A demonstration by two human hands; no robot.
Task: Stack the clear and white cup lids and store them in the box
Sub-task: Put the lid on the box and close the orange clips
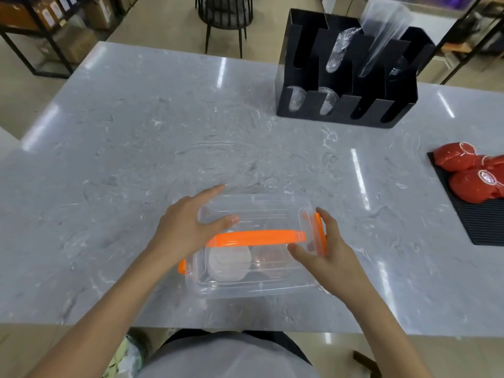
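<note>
We are holding a clear rectangular plastic cover with orange latch flaps [256, 222] tilted over the clear plastic storage box [253, 285] that is sitting on the grey marbled countertop [136, 148] just in front of us. Our left hand [188, 225] is lying on the cover's left end with the fingers stretched out and the thumb reaching across its top, pressing rather than curling round it. Our right hand [321, 249] is gripping the cover's right end, fingers wrapped behind the orange side latch [319, 230] and thumb coming in under the long orange flap [256, 237] along the near edge. Through the box's open near part we are seeing a stack of white round cup lids [229, 261] on the left and a stack of clear round cup lids [270, 259] beside it on the right, both lying inside the box. Another orange latch [182, 266] is showing at the box's left wall. Farther back on the right, a black slotted organiser [351, 105] is holding clear plastic cups and sleeves, and at the right edge red bowls [471, 181] are resting upside down on a black ribbed mat [480, 227].
</note>
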